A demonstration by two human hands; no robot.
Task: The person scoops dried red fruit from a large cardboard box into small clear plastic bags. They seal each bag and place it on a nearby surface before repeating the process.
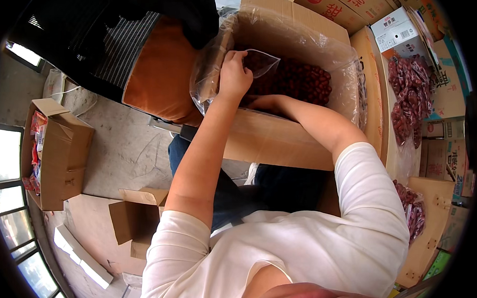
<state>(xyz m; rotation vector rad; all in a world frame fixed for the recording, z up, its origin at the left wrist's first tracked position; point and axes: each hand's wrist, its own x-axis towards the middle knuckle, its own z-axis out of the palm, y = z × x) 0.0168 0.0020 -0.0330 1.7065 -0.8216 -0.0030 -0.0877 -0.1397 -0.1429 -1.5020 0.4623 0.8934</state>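
Observation:
A large cardboard box [277, 137] lined with clear plastic stands before me, with many dark red dried fruits, apparently jujubes [303, 81], inside. My left hand [236, 74] is closed on the rim of a clear plastic bag [265, 63], whose mouth gapes over the fruit near the box's left side. Lower in the box, behind its near wall, my right hand [262, 103] reaches among the fruit below the bag; its fingers are hidden, so whether it holds anything cannot be told.
Bags of red dried fruit [410, 99] lie on boxes at the right. An orange cushion [161, 77] adjoins the box's left side. A carton of packets [65, 155] and an open carton [140, 219] are at the left. Stacked cartons [355, 5] rise behind.

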